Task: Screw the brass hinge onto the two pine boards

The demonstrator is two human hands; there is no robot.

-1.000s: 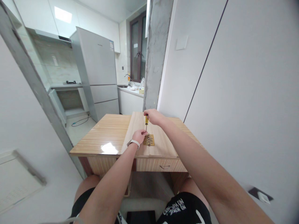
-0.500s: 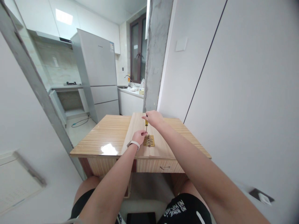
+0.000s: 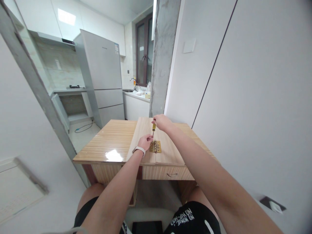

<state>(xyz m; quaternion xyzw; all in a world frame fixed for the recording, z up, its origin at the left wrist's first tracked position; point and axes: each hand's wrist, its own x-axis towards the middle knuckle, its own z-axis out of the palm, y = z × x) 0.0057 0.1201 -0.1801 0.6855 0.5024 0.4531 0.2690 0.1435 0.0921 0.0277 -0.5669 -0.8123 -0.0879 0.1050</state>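
My right hand is closed around the top of a screwdriver with a yellow and black handle, its shaft pointing down. Close to the shaft's lower end, the fingers of my left hand are pinched together; whatever they hold is too small to make out. A brass hinge lies across the seam between two pale wooden boards, just beside my left fingertips. My left fingers cover part of its left leaf.
The boards rest on a striped wooden desk with a drawer below its front edge. A grey wall end and white panels stand behind and to the right. Beyond are a refrigerator and a sink counter.
My right hand has shifted slightly, and the screwdriver now leans a little to the right at its top. My left hand has stayed almost still by the hinge.
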